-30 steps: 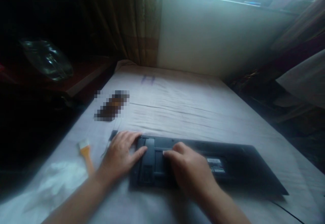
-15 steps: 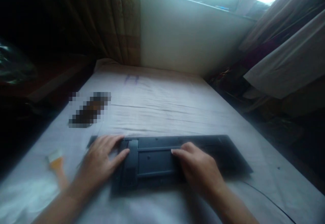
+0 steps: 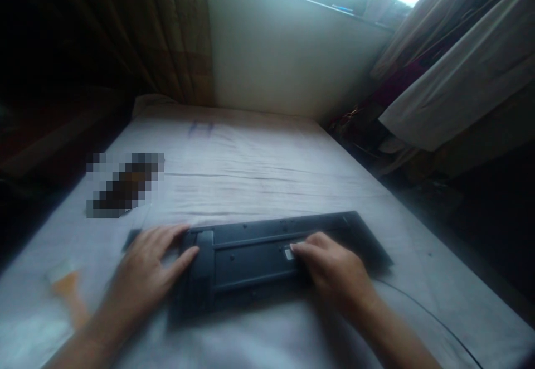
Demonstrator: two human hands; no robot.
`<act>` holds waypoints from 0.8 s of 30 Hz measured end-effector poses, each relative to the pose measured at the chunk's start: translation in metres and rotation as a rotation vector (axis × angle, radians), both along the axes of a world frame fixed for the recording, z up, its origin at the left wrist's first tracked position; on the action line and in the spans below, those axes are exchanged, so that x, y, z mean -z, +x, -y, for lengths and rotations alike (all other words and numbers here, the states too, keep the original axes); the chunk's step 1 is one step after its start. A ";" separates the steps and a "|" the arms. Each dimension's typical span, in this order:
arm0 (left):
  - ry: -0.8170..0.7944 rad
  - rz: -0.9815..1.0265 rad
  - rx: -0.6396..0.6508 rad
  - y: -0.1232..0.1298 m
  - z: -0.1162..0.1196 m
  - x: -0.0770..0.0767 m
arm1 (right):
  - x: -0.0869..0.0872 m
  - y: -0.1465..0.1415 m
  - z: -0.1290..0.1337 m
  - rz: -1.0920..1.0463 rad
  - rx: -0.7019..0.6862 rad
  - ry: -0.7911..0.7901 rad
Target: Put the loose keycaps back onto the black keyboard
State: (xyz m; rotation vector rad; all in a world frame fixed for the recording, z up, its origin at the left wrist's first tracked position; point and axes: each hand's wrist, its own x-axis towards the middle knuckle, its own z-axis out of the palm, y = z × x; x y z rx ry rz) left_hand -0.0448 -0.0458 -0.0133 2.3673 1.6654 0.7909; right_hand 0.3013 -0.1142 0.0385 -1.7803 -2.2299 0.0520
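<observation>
A dark keyboard (image 3: 251,260) lies with its underside up on the white sheet, a thin cable running from its right side. My left hand (image 3: 146,266) rests over the keyboard's left end, thumb and fingers apart around its edge. On the right part of the underside is my right hand (image 3: 330,263), its thumb and fingers pressed together beside a small pale label (image 3: 289,254). Whether anything is between those fingertips is hidden.
A brush with an orange handle (image 3: 69,291) lies left of my left hand. Farther back on the bed (image 3: 251,157) is a pixelated dark object (image 3: 125,185). Curtains (image 3: 184,40) and hanging cloth (image 3: 451,79) flank the wall.
The view has shifted, so most things appear farther left. My right hand has moved rightward along the keyboard, and the pale label now shows. The keyboard's right end is angled farther away.
</observation>
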 end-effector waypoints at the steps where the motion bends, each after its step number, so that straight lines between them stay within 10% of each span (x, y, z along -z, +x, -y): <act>1: 0.004 -0.003 0.003 0.000 0.000 0.000 | -0.001 0.003 0.001 0.008 0.006 -0.002; 13: 0.002 -0.017 0.023 0.001 0.001 -0.003 | -0.013 0.008 0.004 -0.039 -0.210 -0.146; 24: -0.028 -0.013 0.000 0.002 0.001 -0.003 | -0.014 -0.071 -0.007 -0.022 -0.329 -0.167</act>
